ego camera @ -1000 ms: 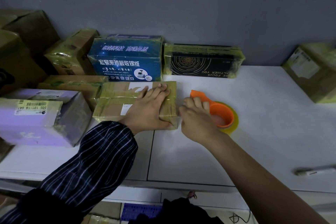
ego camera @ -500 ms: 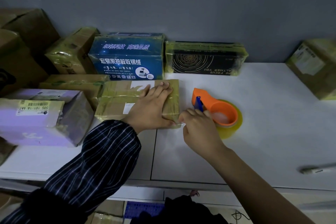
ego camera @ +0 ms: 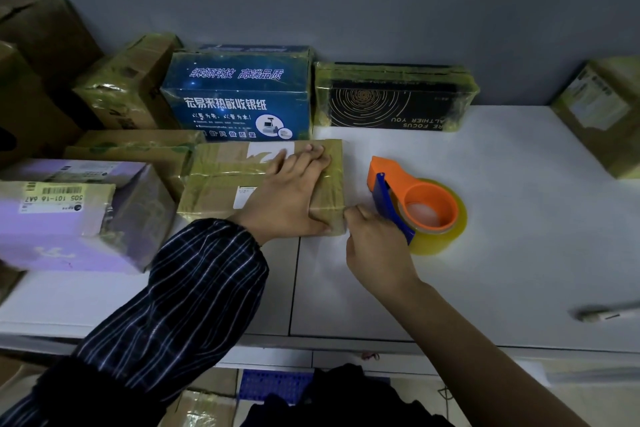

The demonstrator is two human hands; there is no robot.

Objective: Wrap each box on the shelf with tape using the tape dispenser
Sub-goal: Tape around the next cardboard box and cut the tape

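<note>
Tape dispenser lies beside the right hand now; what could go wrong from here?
1. The blue cutter end of the dispenser lies close to the right hand; it might scrape the fingers.
2. The left hand only presses flat on the box, so a pull could slide it.
3. The box sits right beside a neighbouring box; tape might catch there.

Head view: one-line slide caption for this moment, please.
Left hand pressed flat on the taped brown box; right hand at its near corner, beside the orange tape dispenser on the white shelf.
</note>
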